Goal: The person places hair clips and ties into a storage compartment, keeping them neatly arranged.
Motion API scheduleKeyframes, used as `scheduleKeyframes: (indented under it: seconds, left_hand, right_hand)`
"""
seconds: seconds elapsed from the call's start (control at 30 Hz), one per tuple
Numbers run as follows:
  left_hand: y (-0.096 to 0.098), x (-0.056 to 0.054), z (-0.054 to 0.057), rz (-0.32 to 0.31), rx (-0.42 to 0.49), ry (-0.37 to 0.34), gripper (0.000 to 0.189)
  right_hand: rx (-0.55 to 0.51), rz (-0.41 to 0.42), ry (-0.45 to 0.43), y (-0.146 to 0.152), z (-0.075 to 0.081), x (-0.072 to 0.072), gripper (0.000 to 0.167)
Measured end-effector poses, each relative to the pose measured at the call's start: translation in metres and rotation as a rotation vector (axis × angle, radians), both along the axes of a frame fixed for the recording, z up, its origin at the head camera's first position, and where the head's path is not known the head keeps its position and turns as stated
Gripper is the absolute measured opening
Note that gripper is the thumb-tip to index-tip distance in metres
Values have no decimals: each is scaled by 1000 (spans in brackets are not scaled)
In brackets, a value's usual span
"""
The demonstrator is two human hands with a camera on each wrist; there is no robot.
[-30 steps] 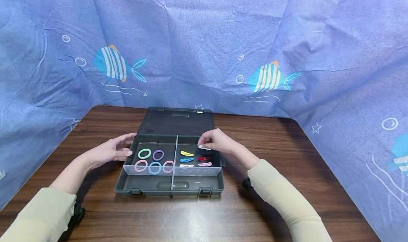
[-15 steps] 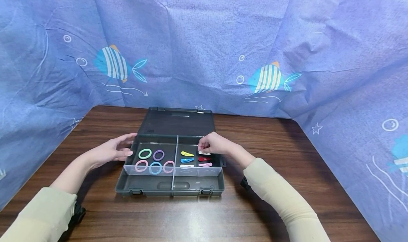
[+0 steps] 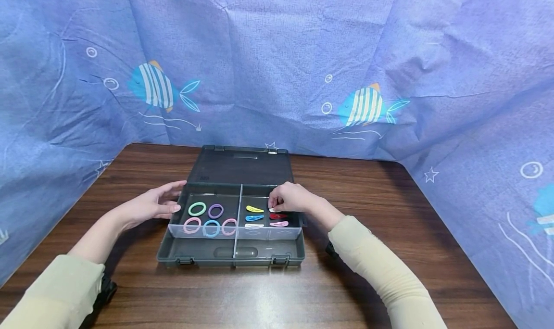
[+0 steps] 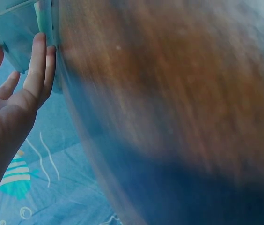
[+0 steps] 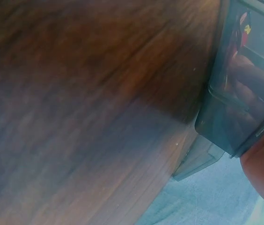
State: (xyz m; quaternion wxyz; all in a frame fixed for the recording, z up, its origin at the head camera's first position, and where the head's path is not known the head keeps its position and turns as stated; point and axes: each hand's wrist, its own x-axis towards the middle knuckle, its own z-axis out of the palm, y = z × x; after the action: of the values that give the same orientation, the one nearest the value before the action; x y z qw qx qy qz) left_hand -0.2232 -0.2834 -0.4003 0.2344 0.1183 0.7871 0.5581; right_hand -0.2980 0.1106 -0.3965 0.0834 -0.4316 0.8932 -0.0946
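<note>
A grey see-through divided box (image 3: 173, 245) lies with its lid folded back on the table. My left hand (image 3: 144, 206) rests against its left side, fingers spread and fairly straight; the left wrist view has these fingertips (image 4: 39, 42) at the box wall. Into the right compartment reaches my right hand (image 3: 291, 197), thumb and fingertips pinching a white hair clip, mostly hidden by the hand. Just in front of those fingertips lie a red hair clip (image 3: 278, 216) and a pink one (image 3: 279, 224). To their left are a yellow clip (image 3: 254, 208), a blue one (image 3: 254, 218) and a white one (image 3: 254, 226).
Several hair ties, among them a green one (image 3: 196, 209) and a purple one (image 3: 215, 210), lie in the left compartment. The lid (image 3: 242, 165) lies behind the box. A brown wooden table (image 3: 368, 194) meets a blue fish-print cloth (image 3: 277, 79) at the back.
My right hand has lowered the white hair clip toward the front, close behind the red one. The left hand stays at the box's side.
</note>
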Motion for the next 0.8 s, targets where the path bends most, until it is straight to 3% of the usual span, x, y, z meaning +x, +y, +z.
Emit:
scheduleKeyframes:
  seconds: [0.23,0.5,0.63,0.8]
  left_hand:
    - [0,0,1,3,-9,-1,76]
    - [3,-5,9,-22,-63,21,78]
    - [3,-6,16,-26,-167,97,78]
    - [3,-4,29,1,-310,239,75]
  right_hand:
    - [-9,12,19,0,0,0,6]
    - [-173,87,-21,10,11,-1,7]
    - [-250,117,23,21,27,1,7]
    - [-317,83,127,45,51,10,7]
